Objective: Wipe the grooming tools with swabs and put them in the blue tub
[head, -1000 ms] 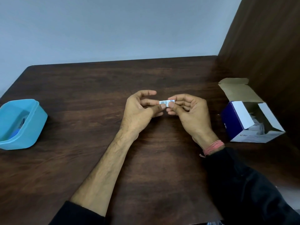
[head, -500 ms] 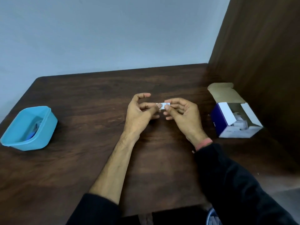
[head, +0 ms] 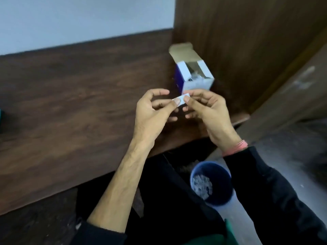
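Swab packet [head: 180, 100]: small, white, flat; held in the air above the near right part of the table, between both hands. Print on it is too blurred to read.

Left hand [head: 150, 114]: thumb and a fingertip pinch the left end of the packet; the index finger is lifted and extended above it, the remaining fingers loosely curled below. Forearm bare, sleeve pushed up toward the elbow.

Right hand [head: 205, 110]: thumb and forefinger pinch the right end of the packet; the other fingers curl under it. A pink band [head: 236, 147] sits at the wrist, just above a black sleeve [head: 265, 188].

Table [head: 70, 103]: dark brown wood grain; its near edge runs diagonally from lower left to the right.

Cardboard box [head: 192, 75]: white and purple, top flaps open, standing on the far right of the table against a brown wood panel [head: 247, 41]. It is just beyond the hands. Whitish contents show inside, indistinct.

Blue tub [head: 1, 117]: only a teal sliver shows at the far left edge of the view, well apart from the hands. Its contents cannot be seen.

Round blue container [head: 211, 183]: below table level, near right, beside the right sleeve; small pale scraps lie at its bottom.

Wall [head: 79, 20]: pale, plain, behind the table's far edge.
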### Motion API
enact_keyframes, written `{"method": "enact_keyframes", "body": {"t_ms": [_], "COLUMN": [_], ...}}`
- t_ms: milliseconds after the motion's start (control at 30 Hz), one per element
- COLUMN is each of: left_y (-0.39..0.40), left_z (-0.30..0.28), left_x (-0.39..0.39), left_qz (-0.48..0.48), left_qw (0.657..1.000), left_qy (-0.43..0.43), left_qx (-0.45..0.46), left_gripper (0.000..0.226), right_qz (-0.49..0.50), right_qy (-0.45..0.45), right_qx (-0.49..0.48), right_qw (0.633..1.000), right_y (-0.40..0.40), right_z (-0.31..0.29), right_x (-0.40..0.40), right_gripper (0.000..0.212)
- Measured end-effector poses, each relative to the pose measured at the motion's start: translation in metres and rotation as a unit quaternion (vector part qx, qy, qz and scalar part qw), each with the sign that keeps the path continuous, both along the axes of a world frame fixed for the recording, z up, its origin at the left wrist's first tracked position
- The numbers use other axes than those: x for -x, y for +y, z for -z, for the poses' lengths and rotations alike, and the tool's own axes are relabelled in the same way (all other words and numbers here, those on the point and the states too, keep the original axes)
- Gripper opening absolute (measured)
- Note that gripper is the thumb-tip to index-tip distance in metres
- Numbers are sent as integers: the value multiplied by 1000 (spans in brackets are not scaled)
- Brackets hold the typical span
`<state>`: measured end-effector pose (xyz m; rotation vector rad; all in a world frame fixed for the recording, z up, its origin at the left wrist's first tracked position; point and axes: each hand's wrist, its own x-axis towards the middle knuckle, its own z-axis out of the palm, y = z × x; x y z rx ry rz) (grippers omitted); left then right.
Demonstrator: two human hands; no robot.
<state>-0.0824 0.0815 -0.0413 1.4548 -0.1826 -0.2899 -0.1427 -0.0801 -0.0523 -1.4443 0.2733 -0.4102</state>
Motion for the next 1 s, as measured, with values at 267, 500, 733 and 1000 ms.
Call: {"method": "enact_keyframes", "body": {"t_ms": [267,500,733,1000], "left_y": [-74,-107,-109,-99], "left_z": [47,141,151,147], "left_x": [109,130,122,120], "left_qz": [173,301,294,291], "left_qw": [981,889,861,854], "left_qy": [-30,-25,-40,-35], "left_qx": [-83,-346,-413,-430], "left_gripper": [7,15,27,31], "right_qz": [114,204,259,286], "right_qy": [8,140,257,400], "right_qx": [-78,-144,-203,-203], "right_qw": [990,958,909,847], "right_y": [-55,-61,-73,-91], "right_z": [46,175,254,336], "right_x": [158,218,227,223], "right_gripper": [16,20,11,34]}}
